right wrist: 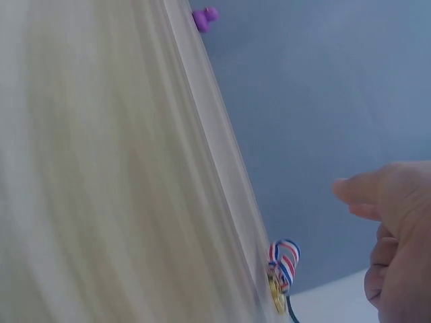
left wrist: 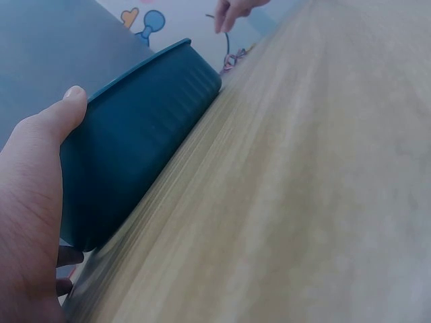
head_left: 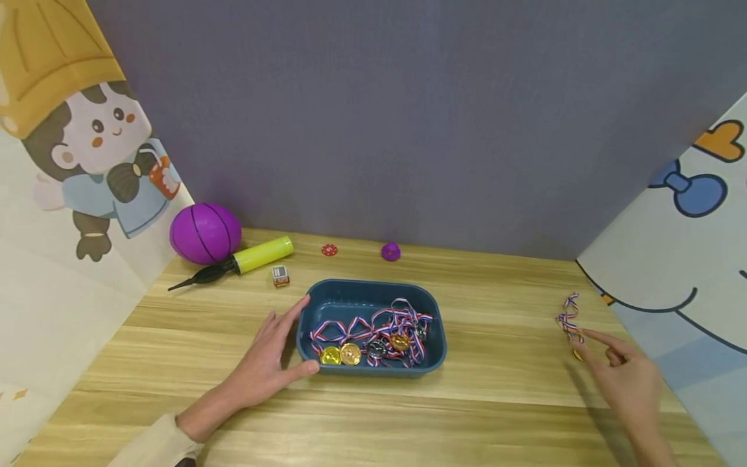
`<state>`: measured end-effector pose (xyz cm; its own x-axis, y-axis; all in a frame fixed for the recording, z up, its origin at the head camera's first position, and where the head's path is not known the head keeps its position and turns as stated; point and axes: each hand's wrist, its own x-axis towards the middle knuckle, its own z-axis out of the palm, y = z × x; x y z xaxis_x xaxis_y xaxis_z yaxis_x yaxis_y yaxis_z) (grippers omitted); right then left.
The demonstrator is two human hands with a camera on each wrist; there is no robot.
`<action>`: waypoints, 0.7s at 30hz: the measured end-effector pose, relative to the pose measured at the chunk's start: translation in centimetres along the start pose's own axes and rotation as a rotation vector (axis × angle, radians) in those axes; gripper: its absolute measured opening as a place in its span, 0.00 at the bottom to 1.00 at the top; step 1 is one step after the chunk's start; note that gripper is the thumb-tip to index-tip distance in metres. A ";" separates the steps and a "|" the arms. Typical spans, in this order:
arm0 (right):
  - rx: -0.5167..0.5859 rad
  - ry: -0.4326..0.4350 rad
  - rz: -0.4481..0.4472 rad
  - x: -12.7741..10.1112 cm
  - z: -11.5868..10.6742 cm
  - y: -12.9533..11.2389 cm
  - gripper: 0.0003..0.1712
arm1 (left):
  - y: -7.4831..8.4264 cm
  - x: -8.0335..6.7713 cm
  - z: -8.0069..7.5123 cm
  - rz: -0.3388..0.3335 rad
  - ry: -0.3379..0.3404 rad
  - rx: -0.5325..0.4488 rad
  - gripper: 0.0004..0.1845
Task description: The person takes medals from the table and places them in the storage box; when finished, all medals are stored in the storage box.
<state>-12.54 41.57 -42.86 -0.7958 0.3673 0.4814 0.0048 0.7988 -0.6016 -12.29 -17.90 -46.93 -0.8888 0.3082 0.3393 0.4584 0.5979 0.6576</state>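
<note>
A dark teal plastic bin (head_left: 373, 371) stands in the middle of the table, holding several medals (head_left: 350, 354) on tangled red-white-blue ribbons. My left hand (head_left: 265, 363) holds the bin's left end, thumb at the front corner and index finger at the back corner. In the left wrist view the thumb (left wrist: 64, 114) lies against the rim. Far to the right, another ribbon (head_left: 569, 316) lies on the table with its gold medal (right wrist: 276, 294). My right hand (head_left: 627, 376) hovers just over that medal, thumb and index finger extended; in the right wrist view they look apart from it.
At the back left are a purple ball (head_left: 205, 233), a yellow-and-black hand pump (head_left: 262, 255) and a small box-like item (head_left: 281, 275). A red chip (head_left: 329, 250) and a purple rubbery toy (head_left: 391, 251) lie near the grey back wall (head_left: 385, 130). Printed side panels flank the table.
</note>
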 end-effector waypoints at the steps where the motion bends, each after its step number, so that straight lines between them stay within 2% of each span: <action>1: -0.014 -0.010 0.007 0.0 -0.1 0.2 0.20 | 0.0 0.0 0.0 0.000 0.000 -0.001 0.59; 4: -0.054 -0.058 0.006 0.2 -0.5 1.1 0.25 | 0.0 0.0 0.0 0.004 0.002 -0.001 0.59; 12: -0.148 -0.261 0.022 0.6 -1.4 3.2 0.36 | 0.0 0.0 0.0 0.011 0.009 0.002 0.59; 21: -0.221 -0.396 0.071 0.8 -0.8 5.3 0.44 | 0.1 0.0 0.0 0.013 0.007 0.009 0.59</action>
<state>-12.63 46.53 -45.15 -0.9588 0.2488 0.1372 0.1626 0.8766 -0.4530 -12.30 -17.85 -46.87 -0.8825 0.3107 0.3531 0.4702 0.6006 0.6466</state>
